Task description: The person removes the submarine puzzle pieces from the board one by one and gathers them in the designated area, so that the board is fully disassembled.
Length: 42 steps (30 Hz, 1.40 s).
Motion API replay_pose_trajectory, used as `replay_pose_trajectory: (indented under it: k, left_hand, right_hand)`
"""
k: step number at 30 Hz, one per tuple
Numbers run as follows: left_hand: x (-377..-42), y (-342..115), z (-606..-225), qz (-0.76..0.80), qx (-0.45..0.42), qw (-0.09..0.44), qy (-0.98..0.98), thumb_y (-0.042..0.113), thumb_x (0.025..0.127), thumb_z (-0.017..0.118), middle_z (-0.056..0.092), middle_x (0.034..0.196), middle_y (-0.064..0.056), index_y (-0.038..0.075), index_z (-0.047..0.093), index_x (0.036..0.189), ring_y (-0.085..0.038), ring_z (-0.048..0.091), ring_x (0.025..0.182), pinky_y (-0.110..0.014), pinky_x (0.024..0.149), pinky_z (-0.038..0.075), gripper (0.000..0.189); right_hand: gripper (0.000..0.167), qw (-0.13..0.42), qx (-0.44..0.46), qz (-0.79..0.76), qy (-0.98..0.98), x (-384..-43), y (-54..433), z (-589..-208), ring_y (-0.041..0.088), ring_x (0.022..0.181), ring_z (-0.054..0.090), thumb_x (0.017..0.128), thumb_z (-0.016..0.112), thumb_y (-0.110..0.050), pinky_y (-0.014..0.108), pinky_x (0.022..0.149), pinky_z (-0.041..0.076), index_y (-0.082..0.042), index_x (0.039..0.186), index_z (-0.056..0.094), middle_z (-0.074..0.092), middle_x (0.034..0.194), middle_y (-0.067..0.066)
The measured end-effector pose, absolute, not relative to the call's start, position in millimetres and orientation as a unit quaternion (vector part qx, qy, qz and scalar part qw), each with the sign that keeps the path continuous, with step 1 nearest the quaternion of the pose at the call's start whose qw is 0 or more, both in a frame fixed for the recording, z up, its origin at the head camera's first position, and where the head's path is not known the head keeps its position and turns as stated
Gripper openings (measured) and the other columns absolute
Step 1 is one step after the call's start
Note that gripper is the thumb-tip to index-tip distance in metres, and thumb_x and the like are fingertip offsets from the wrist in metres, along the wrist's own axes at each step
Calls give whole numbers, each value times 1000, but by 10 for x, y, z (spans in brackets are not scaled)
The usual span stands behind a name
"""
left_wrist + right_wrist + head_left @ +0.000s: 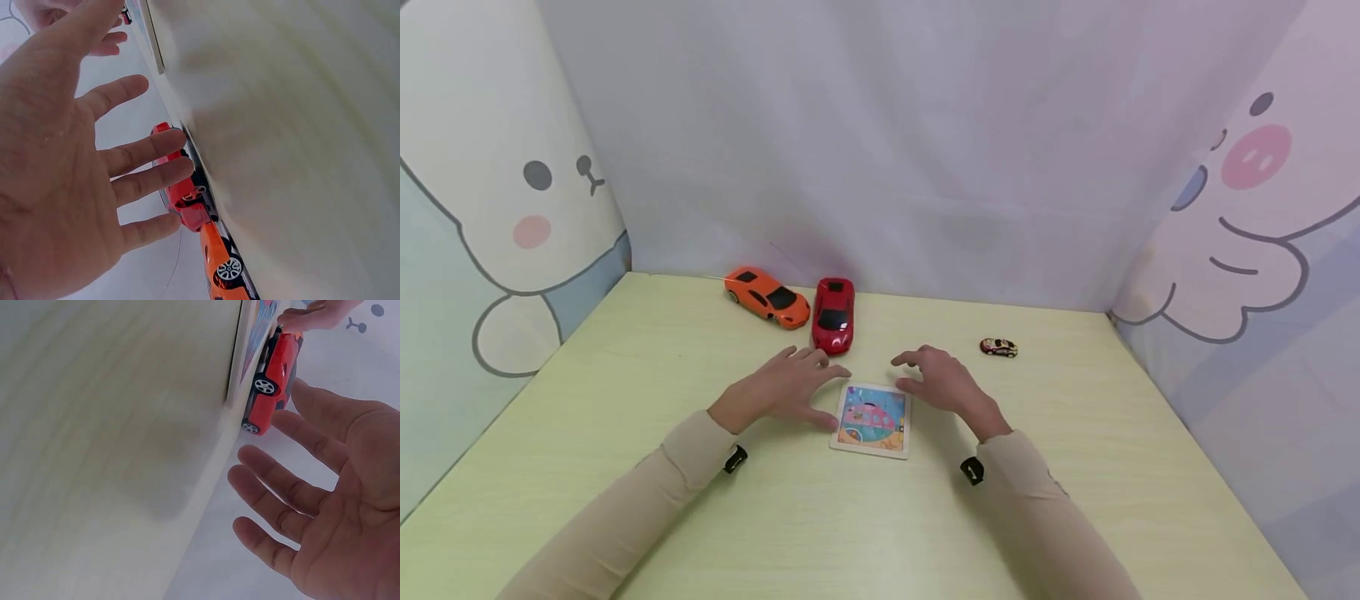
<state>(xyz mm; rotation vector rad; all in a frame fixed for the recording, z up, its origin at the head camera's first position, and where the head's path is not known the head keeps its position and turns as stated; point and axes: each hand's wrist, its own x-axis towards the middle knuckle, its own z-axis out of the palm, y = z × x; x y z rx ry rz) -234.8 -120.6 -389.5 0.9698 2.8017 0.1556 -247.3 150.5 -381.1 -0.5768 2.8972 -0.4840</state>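
A square picture puzzle with a pale frame lies flat on the table, showing a pink and blue sea scene. At its left side is my left hand, fingers spread and thumb close to the frame's left edge. My right hand hovers by the upper right corner, its index finger and thumb pointing toward the puzzle. The left wrist view shows the left palm with nothing in it. In the right wrist view the right palm is likewise bare, fingers loosely bent.
Behind the left hand stand a red toy car and an orange toy car, side by side. A small patterned toy car sits farther right. Curtain-like walls with cartoon animals border the pale table at back and sides.
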Motion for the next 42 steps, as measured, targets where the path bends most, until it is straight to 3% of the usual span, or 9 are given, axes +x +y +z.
replay_pose_trajectory:
  k: [8,21,34,42]
  left_hand:
    - [-2357,-1128,-3885,46,325,103,939,64,83,71,52,126,-8,29,55,137,-26,48,118,-59,107,35,67]
    - [-2341,-1050,-3880,37,315,107,943,62,82,73,48,119,-10,27,53,134,-28,47,109,-53,94,44,66]
    - [-2315,-989,-3848,34,294,118,948,61,81,74,48,122,-10,27,53,135,-27,46,115,-52,93,46,67]
    - [-2303,-978,-3846,32,292,117,949,61,82,73,48,124,-11,27,52,135,-27,46,115,-53,92,46,66]
  right_hand:
    - [26,115,-211,-176,955,-2482,1283,-3770,21,100,58,92,74,-20,37,83,53,-21,118,72,63,110,6]
    - [19,167,-235,-169,942,-2464,1032,-3755,18,86,57,90,76,-17,35,77,52,-21,109,75,65,95,2]
    - [32,194,-222,-199,935,-2453,1020,-3781,18,87,57,83,84,-20,32,78,52,-19,113,72,63,94,0]
    - [30,204,-216,-207,932,-2443,1031,-3788,18,87,57,84,83,-20,30,77,53,-18,111,73,63,91,-2]
